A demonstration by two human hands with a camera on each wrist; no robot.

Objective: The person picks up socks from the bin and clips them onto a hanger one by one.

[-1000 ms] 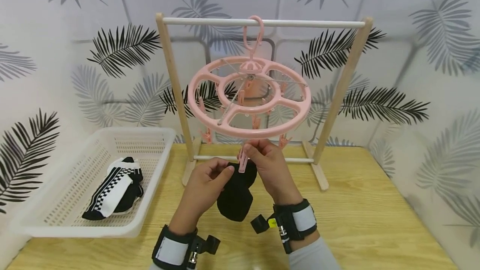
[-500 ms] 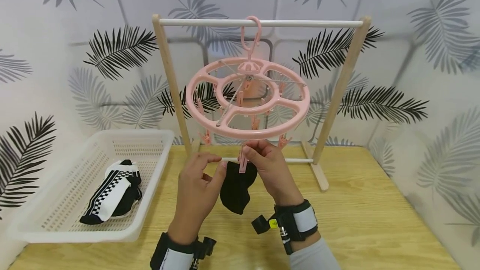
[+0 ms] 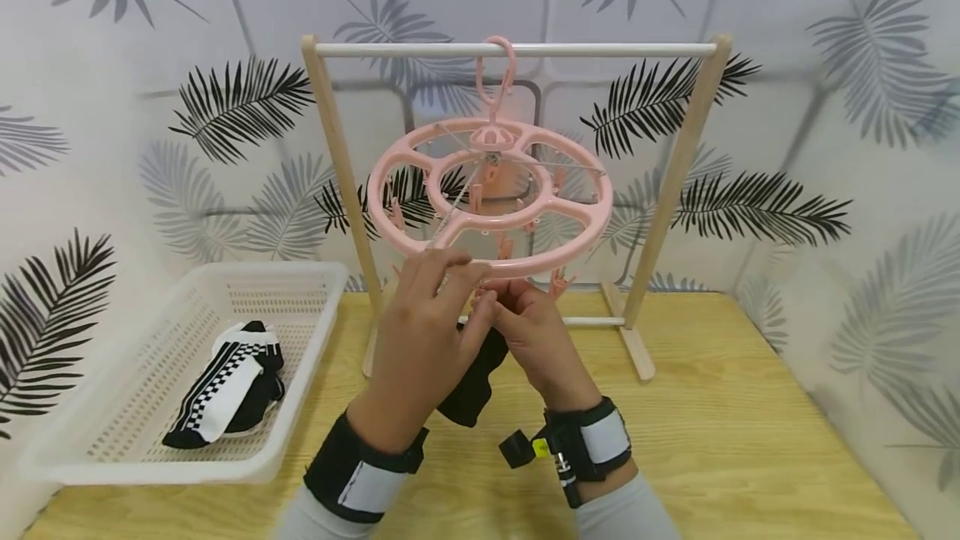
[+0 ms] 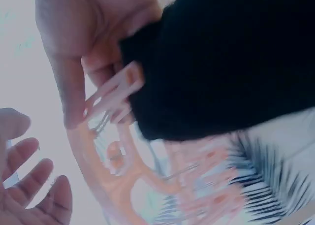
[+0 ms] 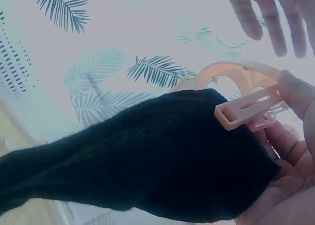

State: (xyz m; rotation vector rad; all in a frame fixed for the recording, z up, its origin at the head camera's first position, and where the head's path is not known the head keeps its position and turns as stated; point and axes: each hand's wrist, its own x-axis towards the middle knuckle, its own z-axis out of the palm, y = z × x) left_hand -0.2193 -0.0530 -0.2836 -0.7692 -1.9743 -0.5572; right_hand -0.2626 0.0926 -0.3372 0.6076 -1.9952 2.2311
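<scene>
A black sock (image 3: 468,394) hangs from a pink clothespin (image 5: 248,107) below the front of the round pink sock hanger (image 3: 540,263). My right hand (image 3: 534,340) pinches the clothespin's handle end between thumb and fingers, and the pin's jaws grip the sock's top edge. My left hand (image 3: 427,336) is raised just in front of the hanger's ring, overlapping the clothespin in the head view. Its fingers (image 4: 37,185) are apart and hold nothing, as both wrist views show. The sock stretches large and dark across the right wrist view.
A white plastic basket (image 3: 300,382) stands at the left with several black-and-white socks (image 3: 225,390) in it. The hanger hooks over the white rod (image 3: 615,49) of a wooden-legged rack (image 3: 682,148) on the wood-grain table (image 3: 720,423). Other pink clothespins (image 3: 505,247) dangle from the hanger.
My left hand has let go of the sock's top edge and risen up and right to the hanger's front rim. The right hand keeps pinching the clothespin in nearly the same place.
</scene>
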